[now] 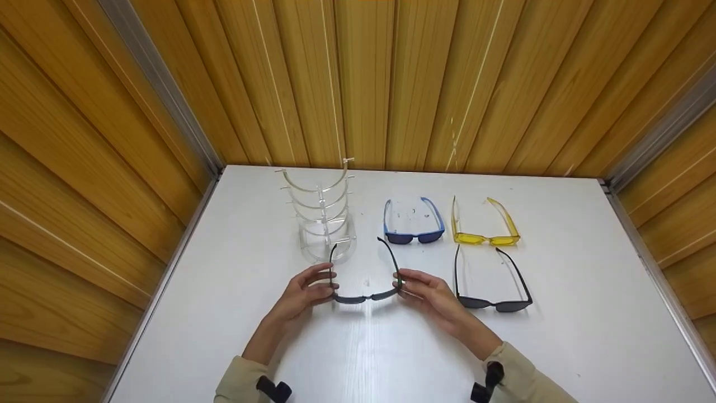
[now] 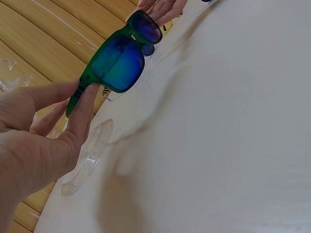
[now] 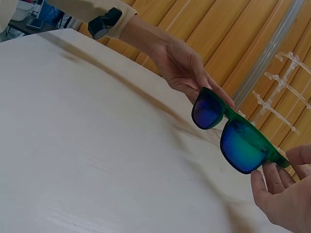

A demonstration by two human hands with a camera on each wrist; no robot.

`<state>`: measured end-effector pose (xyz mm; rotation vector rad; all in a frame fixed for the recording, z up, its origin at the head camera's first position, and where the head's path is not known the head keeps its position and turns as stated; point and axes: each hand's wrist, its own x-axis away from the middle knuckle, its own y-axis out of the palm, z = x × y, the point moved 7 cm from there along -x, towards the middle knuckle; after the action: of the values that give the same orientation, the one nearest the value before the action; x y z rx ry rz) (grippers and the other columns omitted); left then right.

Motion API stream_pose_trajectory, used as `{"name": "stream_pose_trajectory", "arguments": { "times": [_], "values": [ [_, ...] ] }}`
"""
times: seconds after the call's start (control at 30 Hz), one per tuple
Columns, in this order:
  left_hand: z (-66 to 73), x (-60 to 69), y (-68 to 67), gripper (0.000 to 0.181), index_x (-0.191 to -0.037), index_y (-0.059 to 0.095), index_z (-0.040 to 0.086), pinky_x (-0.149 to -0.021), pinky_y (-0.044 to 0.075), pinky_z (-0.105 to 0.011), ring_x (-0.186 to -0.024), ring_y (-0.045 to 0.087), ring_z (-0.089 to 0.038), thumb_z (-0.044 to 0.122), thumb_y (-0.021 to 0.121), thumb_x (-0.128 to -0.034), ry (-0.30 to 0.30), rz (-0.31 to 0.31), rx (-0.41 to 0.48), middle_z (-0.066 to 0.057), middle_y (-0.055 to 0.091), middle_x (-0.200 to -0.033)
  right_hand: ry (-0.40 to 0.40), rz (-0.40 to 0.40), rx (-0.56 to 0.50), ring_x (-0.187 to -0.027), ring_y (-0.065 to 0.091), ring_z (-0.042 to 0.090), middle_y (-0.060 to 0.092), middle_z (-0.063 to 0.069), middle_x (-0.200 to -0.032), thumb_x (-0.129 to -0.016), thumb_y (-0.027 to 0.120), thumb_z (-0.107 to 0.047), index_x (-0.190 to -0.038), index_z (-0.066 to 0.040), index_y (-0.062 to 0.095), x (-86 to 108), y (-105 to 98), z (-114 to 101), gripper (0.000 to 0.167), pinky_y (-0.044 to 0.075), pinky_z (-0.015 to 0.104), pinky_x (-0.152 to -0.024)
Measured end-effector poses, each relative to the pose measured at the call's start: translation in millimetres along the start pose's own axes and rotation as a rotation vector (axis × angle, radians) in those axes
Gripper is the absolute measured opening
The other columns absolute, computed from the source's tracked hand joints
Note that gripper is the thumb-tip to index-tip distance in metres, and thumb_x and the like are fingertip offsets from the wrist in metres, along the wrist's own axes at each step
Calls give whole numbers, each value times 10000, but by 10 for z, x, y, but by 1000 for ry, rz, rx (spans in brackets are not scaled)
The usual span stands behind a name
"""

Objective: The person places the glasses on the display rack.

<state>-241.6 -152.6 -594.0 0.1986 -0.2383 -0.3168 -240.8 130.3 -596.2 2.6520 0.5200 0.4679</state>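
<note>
As we look down from the head view, a pair of green-framed sunglasses with blue-green mirrored lenses [image 1: 351,300] lies between the two hands, one at each end of its front. Our left hand [image 1: 305,291] pinches the left end, thumb and fingers closed on the frame near the hinge, and our right hand [image 1: 433,296] grips the right end in the same way, so the sunglasses bridge the gap from one hand to the other. Both wrist views show the pair raised clear of the white worktop [image 1: 184,319], with shadows falling beneath it. Its lenses face our side, while its unfolded temples reach away from us, the left one ending just in front of the base of a clear plastic eyewear display stand [image 1: 321,204] in the head view. That stand rises in curved tiers beyond our left hand. Past our right hand, farther back, blue-framed sunglasses [image 1: 401,238] rest with temples unfolded, and yellow-framed sunglasses [image 1: 471,239] lie just to their right. Nearer, black-framed sunglasses [image 1: 474,303] sit just to the right of our right hand, below the yellow pair. Wood-grain panels [image 1: 363,84] stand behind the worktop, and beige sleeves [image 1: 239,378] cover our forearms.
</note>
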Motion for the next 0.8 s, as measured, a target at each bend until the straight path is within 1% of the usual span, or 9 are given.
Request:
{"name": "stream_pose_trajectory", "arguments": {
  "times": [0.17,0.33,0.43,0.5,0.57,0.63,0.8],
  "values": [
    [33,12,-22,691,-1521,374,-55,-1004,594,-372,-1139,686,-191,-21,706,-915,2,12,20,-263,510,-1437,-19,11,9,-1187,682,129,659,121,-1387,-980,622,4,-1452,68,498,-49,26,-7,492,541,350,-1084],
    [79,72,-21,683,-1511,401,-39,-994,600,-392,-1122,691,-190,-39,713,-903,10,32,51,-233,536,-1409,-27,28,39,-1210,672,147,681,101,-1357,-965,619,37,-1453,83,485,-47,61,-71,509,557,309,-1054],
    [109,109,-26,675,-1497,426,-29,-989,602,-401,-1112,694,-187,-54,719,-889,23,56,60,-177,568,-1368,-15,41,40,-1236,662,172,693,84,-1338,-958,628,42,-1448,79,495,-56,81,-97,508,553,316,-1062],
    [127,122,-36,664,-1489,439,-23,-990,602,-405,-1111,695,-187,-53,719,-888,27,67,58,-192,560,-1378,-11,48,42,-1242,661,182,699,75,-1324,-954,636,40,-1445,78,498,-71,94,-105,512,552,325,-1065],
    [148,130,-58,663,-1491,439,-19,-987,604,-393,-1110,694,-178,-43,719,-891,25,78,44,-179,565,-1373,-15,53,40,-1245,661,194,704,72,-1313,-952,636,41,-1447,81,494,-94,116,-114,516,552,345,-1069],
    [154,133,-84,677,-1502,416,-32,-988,603,-389,-1114,693,-178,-40,717,-896,21,79,45,-232,527,-1416,-16,54,35,-1253,656,206,708,67,-1302,-953,642,33,-1454,72,489,-114,142,-117,526,552,366,-1071],
    [165,153,-158,696,-1522,381,-44,-995,599,-376,-1129,693,-175,-39,708,-907,16,96,65,-289,477,-1476,-4,56,1,-1249,657,206,707,74,-1299,-956,665,3,-1473,43,480,-166,214,-117,551,548,419,-1076]
  ]
}}
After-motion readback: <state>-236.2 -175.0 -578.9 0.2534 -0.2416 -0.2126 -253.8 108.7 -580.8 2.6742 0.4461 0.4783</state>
